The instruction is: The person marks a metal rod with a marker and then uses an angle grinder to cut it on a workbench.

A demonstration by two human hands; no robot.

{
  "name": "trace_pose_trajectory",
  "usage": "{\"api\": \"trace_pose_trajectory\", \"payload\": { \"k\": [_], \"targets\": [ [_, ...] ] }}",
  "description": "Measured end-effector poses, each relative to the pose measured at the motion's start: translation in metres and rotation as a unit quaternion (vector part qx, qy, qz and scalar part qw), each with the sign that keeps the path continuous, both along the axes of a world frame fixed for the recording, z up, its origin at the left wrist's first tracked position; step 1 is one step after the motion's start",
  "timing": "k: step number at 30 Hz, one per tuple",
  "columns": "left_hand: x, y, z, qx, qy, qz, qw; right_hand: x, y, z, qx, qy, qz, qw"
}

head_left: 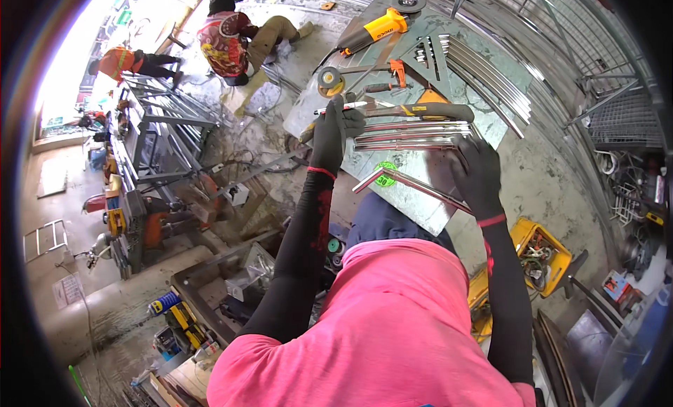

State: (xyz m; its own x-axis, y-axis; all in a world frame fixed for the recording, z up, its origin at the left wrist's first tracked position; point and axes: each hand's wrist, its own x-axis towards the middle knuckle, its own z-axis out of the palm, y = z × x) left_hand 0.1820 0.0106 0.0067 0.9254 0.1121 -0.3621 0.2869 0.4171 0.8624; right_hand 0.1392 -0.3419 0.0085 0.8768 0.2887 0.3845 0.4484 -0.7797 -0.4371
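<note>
In my left hand [329,137], black-gloved and closed, is a slim white and red marker pen [355,105]. Several short shiny metal tubes [403,136] lie side by side on the grey sheet-metal tabletop [413,209], just right of that hand. My right hand [479,174], also gloved, has its fingers loosely apart at the right ends of these tubes; I cannot tell whether they touch. Closer to me, an angled metal tube [427,187] lies past a round green sticker [385,173], its right end by my right wrist.
Behind the tubes lie a dark-handled tool [438,112], an orange clamp [398,74] and a yellow angle grinder [382,30]. Long metal tubes [491,77] rest at the far right. A yellow toolbox [557,247] stands right of me. Two people [228,46] work at the far left.
</note>
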Motion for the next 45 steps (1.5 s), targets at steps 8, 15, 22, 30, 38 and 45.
{"api": "trace_pose_trajectory", "payload": {
  "k": [8, 15, 22, 30, 38, 45],
  "targets": [
    [-0.036, 0.012, -0.001, 0.085, -0.018, 0.021, 0.996, 0.163, 0.123, -0.007, -0.178, -0.030, 0.175, 0.968],
    [-0.048, 0.047, -0.021, 0.032, 0.008, 0.045, 0.998, 0.184, 0.148, -0.026, -0.182, -0.025, 0.167, 0.969],
    [-0.005, 0.038, -0.014, -0.106, 0.030, 0.019, 0.994, 0.171, 0.136, -0.023, -0.137, 0.000, 0.123, 0.983],
    [0.027, 0.030, -0.021, -0.099, 0.042, -0.041, 0.993, 0.179, 0.147, -0.028, -0.285, 0.018, 0.105, 0.953],
    [0.036, 0.028, -0.031, -0.144, 0.064, -0.040, 0.987, 0.184, 0.143, -0.024, -0.217, 0.072, 0.125, 0.965],
    [0.039, 0.025, -0.010, -0.146, 0.048, -0.048, 0.987, 0.137, 0.147, 0.004, 0.076, 0.264, -0.005, 0.962]
  ]
}}
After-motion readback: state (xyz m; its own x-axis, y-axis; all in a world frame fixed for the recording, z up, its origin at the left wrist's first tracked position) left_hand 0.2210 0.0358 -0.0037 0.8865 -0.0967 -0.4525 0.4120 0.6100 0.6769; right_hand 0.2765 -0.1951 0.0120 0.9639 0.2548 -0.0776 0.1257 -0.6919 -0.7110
